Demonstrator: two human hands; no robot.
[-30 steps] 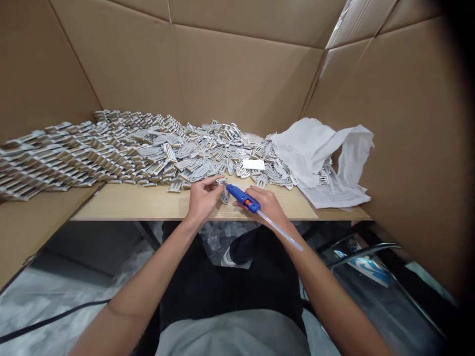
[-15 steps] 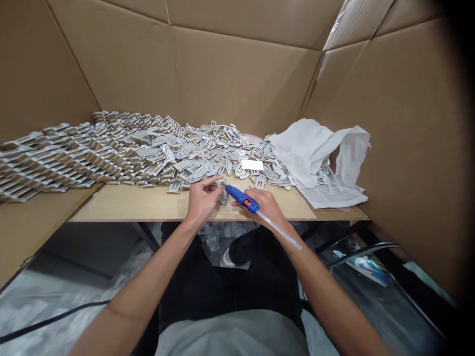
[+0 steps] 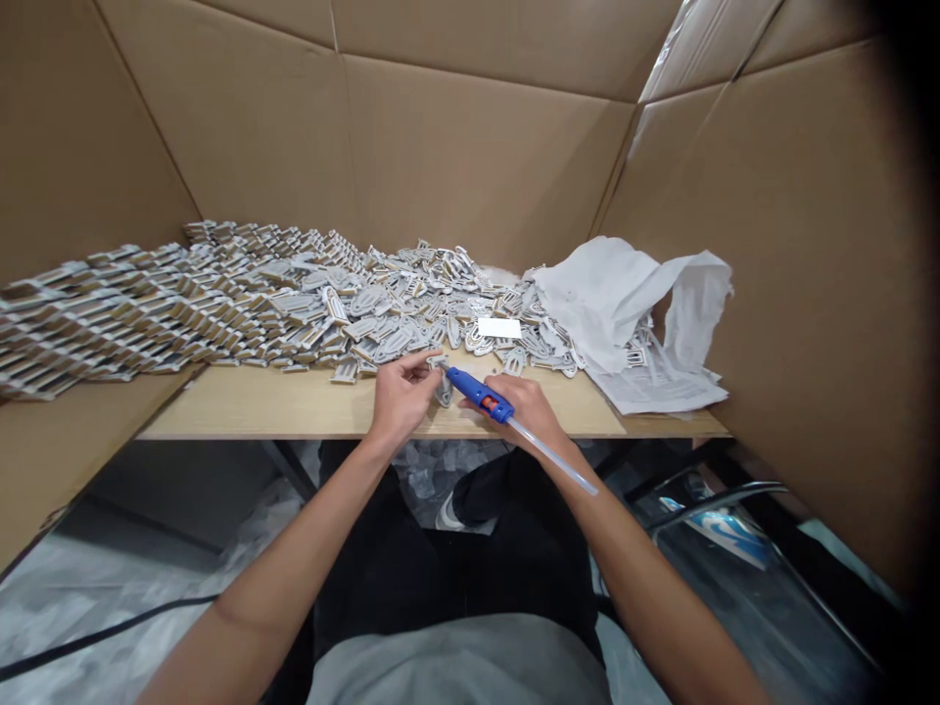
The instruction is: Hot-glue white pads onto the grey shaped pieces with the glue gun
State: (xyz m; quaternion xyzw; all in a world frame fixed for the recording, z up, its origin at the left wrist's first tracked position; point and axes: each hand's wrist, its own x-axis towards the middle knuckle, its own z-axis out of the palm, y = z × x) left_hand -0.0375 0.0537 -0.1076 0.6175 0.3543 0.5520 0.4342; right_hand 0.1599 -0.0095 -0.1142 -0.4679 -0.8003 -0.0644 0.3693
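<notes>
My left hand (image 3: 400,392) pinches a small grey plastic piece (image 3: 443,384) above the front edge of the wooden table (image 3: 279,403). My right hand (image 3: 525,406) grips a blue glue gun (image 3: 477,390) with a clear glue stick (image 3: 552,455) trailing back over my wrist. The gun's nozzle points left and touches the grey piece. Both hands are closed around what they hold.
A large heap of grey plastic pieces (image 3: 397,304) covers the back of the table, with stacked rows (image 3: 110,308) to the left. Crumpled white paper (image 3: 624,304) lies at the right. Cardboard walls (image 3: 470,147) enclose the table. A black cable (image 3: 95,636) runs along the floor.
</notes>
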